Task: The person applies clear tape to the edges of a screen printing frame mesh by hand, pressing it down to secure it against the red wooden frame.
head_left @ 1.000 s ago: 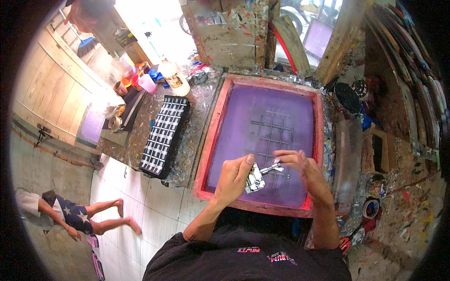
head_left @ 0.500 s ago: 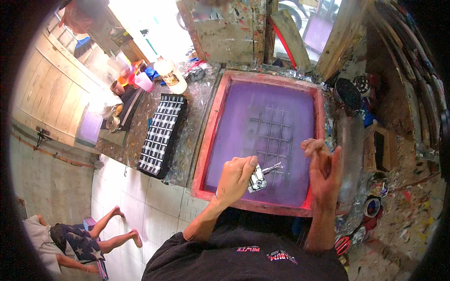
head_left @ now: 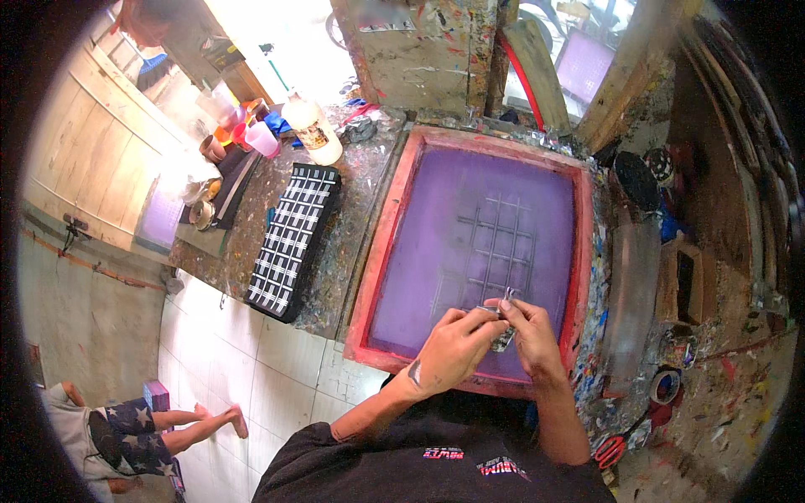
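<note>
My left hand [head_left: 453, 348] is closed around a small silver-and-black metal piece [head_left: 503, 341], largely hidden by my fingers. Pressed up against it, my right hand [head_left: 534, 337] pinches its upper end, where a narrow shiny tip sticks up. Both hands are held together over the lower part of a screen-printing frame [head_left: 579, 277]. The frame has a red-stained wooden border and a purple mesh with a grid of crossing lines. To the left, a stack of black cloth with a white checked print [head_left: 293, 239] lies on the worktable.
A white plastic bottle [head_left: 314, 134] stands beyond the cloth, near several coloured cups [head_left: 262, 141]. Right of the frame are a wooden box [head_left: 683, 277], a tape roll [head_left: 666, 386] and red-handled scissors [head_left: 610, 451]. Another person's legs [head_left: 197, 419] show on the tiled floor at left.
My right hand, open and apart before, has come in to my left hand and closed on the metal piece. The left hand has moved a little right, and the view has shifted slightly.
</note>
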A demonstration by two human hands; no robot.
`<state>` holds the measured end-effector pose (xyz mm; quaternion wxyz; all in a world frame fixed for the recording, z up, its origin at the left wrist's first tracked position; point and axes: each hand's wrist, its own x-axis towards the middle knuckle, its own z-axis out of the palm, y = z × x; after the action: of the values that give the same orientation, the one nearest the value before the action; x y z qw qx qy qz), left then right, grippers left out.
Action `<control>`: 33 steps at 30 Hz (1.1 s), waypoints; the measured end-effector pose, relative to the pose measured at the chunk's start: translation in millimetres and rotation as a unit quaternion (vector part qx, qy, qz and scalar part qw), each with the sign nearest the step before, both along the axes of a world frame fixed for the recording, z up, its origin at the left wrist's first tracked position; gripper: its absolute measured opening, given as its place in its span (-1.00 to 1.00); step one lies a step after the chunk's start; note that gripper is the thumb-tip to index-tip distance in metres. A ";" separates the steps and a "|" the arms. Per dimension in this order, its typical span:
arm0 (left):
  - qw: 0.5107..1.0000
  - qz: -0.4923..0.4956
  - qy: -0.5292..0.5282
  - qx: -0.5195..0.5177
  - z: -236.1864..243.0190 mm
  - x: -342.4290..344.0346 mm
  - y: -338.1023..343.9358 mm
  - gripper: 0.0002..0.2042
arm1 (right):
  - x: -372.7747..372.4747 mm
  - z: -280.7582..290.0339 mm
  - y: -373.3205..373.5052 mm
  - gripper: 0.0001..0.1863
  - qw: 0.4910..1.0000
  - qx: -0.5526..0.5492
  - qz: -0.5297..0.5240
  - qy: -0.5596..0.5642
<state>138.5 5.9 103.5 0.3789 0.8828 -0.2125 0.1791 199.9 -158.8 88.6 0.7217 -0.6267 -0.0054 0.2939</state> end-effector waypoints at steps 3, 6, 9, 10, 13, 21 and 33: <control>0.997 0.003 -0.019 0.074 -8.5 2.4 -1.0 -0.66 | 15.6 3.8 3.4 -0.69 0.999 -0.034 0.004 -0.025; 0.994 0.009 -0.049 0.093 -15.0 24.2 2.9 -0.66 | 49.8 6.4 10.9 -0.70 0.980 -0.120 -0.006 -0.161; 0.993 0.018 -0.103 0.057 -26.8 82.0 10.3 -0.68 | 132.4 3.8 18.4 -0.69 0.939 -0.170 -0.018 -0.298; 0.991 0.020 -0.133 0.010 -32.4 112.9 16.1 -0.70 | 171.4 0.4 24.2 -0.68 0.945 -0.127 0.005 -0.300; 0.989 -0.009 -0.031 -0.147 -51.9 211.3 35.4 -0.75 | 294.3 -15.4 44.1 -0.61 0.825 -0.343 -0.012 -0.449; 0.983 0.124 -0.007 -0.137 -84.3 377.0 89.0 -0.75 | 444.6 -59.5 99.0 -0.59 0.761 -0.542 -0.053 -0.352; 0.969 0.222 0.087 0.064 -107.8 414.7 87.6 0.38 | 469.9 -85.9 96.8 -0.24 0.732 -0.595 0.043 -0.329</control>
<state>553.2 93.5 -4.4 0.2894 0.9424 0.0119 0.1676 669.8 -62.0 2.7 0.1407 -0.9847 -0.0930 0.0433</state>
